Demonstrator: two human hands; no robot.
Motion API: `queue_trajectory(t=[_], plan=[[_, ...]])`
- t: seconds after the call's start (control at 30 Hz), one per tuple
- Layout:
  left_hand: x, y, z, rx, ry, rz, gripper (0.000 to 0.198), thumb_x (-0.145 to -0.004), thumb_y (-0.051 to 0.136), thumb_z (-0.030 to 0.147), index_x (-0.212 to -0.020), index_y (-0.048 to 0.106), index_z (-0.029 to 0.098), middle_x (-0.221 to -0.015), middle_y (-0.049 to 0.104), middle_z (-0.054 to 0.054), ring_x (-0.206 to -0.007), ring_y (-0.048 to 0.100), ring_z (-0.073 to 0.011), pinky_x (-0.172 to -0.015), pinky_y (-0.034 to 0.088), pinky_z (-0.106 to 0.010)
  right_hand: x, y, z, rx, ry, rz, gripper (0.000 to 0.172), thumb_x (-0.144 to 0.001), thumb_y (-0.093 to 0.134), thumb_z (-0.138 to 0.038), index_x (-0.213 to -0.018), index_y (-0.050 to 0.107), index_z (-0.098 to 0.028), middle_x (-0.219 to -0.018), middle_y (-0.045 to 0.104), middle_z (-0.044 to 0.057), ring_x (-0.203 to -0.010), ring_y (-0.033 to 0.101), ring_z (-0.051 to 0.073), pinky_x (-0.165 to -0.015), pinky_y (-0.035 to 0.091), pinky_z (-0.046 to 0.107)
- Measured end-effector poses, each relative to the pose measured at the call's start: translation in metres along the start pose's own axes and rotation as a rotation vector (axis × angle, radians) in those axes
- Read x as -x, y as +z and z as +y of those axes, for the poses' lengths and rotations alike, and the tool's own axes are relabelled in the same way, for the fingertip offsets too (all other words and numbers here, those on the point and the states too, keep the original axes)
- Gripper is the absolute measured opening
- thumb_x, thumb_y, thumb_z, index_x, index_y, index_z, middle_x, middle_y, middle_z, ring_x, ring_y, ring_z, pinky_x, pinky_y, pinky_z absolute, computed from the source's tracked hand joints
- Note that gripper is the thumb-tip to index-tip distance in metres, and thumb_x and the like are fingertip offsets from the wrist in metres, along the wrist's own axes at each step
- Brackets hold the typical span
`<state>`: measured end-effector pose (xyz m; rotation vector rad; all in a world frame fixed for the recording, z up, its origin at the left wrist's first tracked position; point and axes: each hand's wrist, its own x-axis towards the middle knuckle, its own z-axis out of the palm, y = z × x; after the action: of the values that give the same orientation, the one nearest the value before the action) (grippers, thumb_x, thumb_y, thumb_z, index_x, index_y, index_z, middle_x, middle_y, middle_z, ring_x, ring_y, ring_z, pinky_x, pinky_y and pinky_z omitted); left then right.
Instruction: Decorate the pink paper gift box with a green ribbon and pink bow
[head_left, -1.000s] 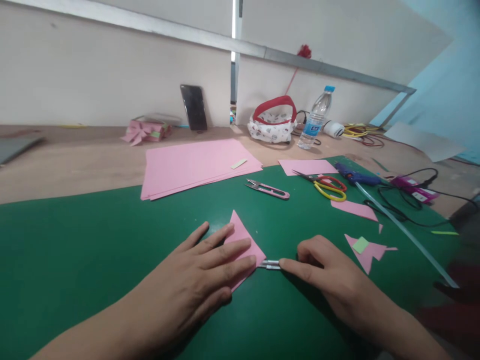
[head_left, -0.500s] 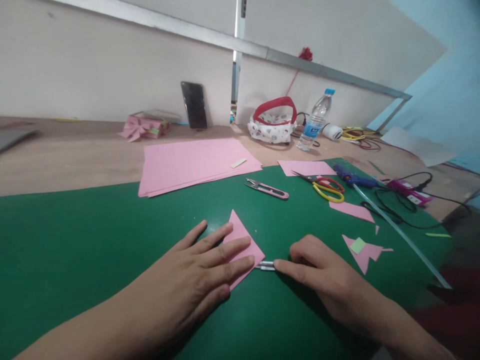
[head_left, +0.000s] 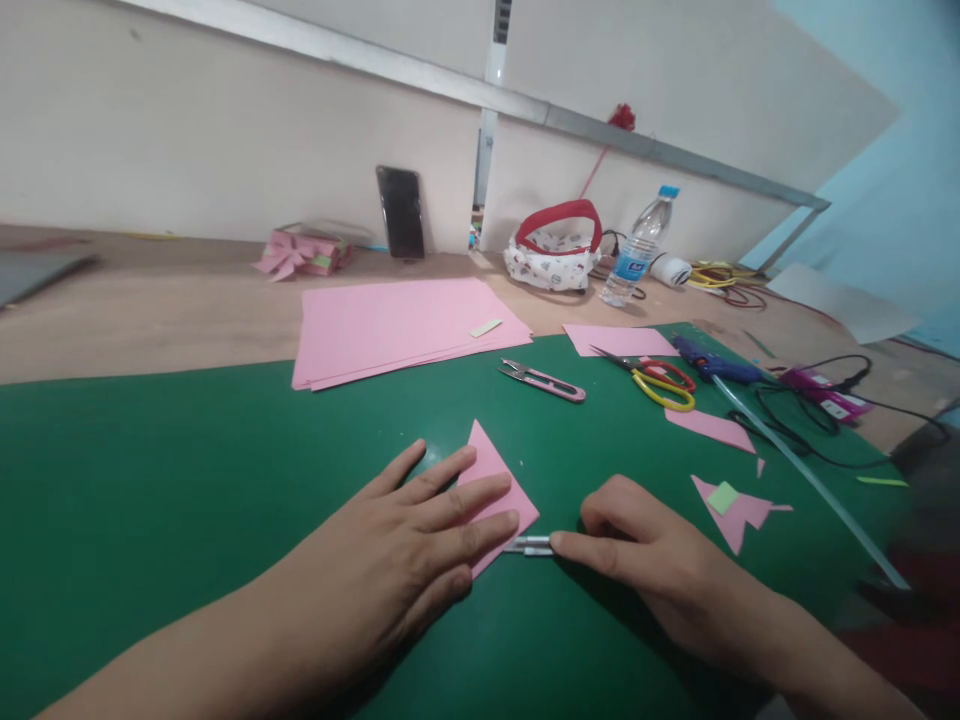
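Note:
My left hand [head_left: 405, 530] lies flat with its fingers spread, pressing a folded pink paper piece [head_left: 489, 462] against the green mat [head_left: 187, 470]. The paper comes to a point at the top and another at the right; its left part is hidden under my fingers. Closed round a slim silver craft knife [head_left: 536, 545] is my right hand [head_left: 645, 545], its index finger stretched along the metal. The knife's tip meets the paper's lower right edge, close to my left ring finger. Whether the tip goes between the layers I cannot tell.
Beyond the paper lie pink thread snips [head_left: 543, 381] and a stack of pink sheets [head_left: 397, 325]. To the right are scissors [head_left: 660, 384], a blue glue gun [head_left: 716, 362] with cable, and pink scraps [head_left: 739, 510]. A water bottle [head_left: 637, 250] and a phone [head_left: 401, 212] stand behind.
The knife's tip has shifted from the paper's right corner down and left along its lower edge. My left hand stays on the paper. The whole view has shifted slightly.

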<state>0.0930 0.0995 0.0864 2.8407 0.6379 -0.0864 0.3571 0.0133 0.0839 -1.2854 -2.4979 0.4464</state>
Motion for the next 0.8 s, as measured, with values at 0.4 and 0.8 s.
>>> queue_trajectory(t=[0.4, 0.8], plan=[[0.000, 0.005, -0.004, 0.049, 0.016, 0.030, 0.046, -0.098, 0.024, 0.042, -0.142, 0.013, 0.048, -0.152, 0.023, 0.014, -0.142, 0.014, -0.0276, -0.110, 0.018, -0.063, -0.018, 0.005, -0.017, -0.024, -0.129, -0.044, 0.028, -0.096, 0.040, -0.011, -0.119, 0.055, -0.017, -0.088, 0.049, 0.004, -0.082, 0.043, 0.015, -0.072, 0.039, 0.027], [0.011, -0.002, -0.011, 0.243, -0.058, -0.007, 0.048, -0.095, 0.036, 0.036, -0.135, 0.022, 0.057, -0.154, 0.003, 0.019, -0.144, 0.004, -0.0190, -0.115, 0.011, -0.055, -0.019, 0.008, -0.019, -0.036, -0.129, -0.017, 0.030, -0.095, 0.042, -0.010, -0.121, 0.055, -0.015, -0.088, 0.051, 0.006, -0.082, 0.044, 0.016, -0.072, 0.040, 0.026]])
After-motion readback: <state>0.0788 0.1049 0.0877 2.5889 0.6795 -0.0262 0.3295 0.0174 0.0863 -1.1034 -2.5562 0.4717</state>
